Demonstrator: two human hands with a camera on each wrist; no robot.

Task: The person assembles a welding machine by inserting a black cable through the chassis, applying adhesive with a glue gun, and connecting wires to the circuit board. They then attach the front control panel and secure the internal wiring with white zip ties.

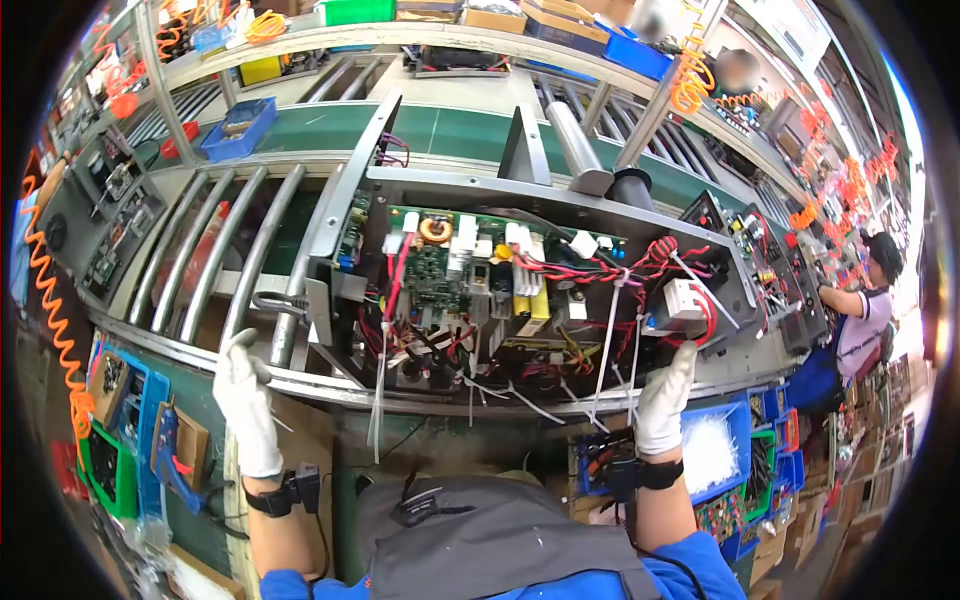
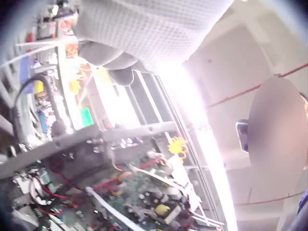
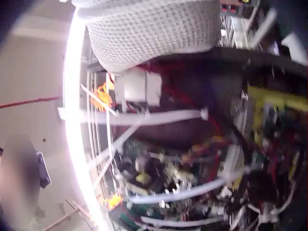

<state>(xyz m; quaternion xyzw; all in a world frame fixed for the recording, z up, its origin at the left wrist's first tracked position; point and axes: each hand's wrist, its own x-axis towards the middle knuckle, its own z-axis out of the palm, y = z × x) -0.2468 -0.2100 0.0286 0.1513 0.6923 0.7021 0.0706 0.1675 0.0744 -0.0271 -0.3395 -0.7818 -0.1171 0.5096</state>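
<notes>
A dark metal chassis (image 1: 460,190) lies on the roller line in the head view, with a green circuit board (image 1: 440,270), bundled red and black wires and several long white cable ties (image 1: 605,350) sticking out at its front. My white-gloved left hand (image 1: 248,405) is over the line's front rail, left of the chassis, its fingers loosely bent with nothing held. The gloved right hand (image 1: 664,405) is at the chassis's front right, fingers pointing forward just below a white connector block (image 1: 685,300). That block (image 3: 139,89) also shows close under the glove (image 3: 154,36) in the right wrist view.
Metal rollers (image 1: 245,250) run left of the chassis. Blue and green parts bins (image 1: 110,465) stand at left front; a blue tray of white ties (image 1: 712,450) stands at right. Another chassis (image 1: 780,260) sits farther right, near a person (image 1: 865,310). Orange coiled hoses (image 1: 50,300) hang around.
</notes>
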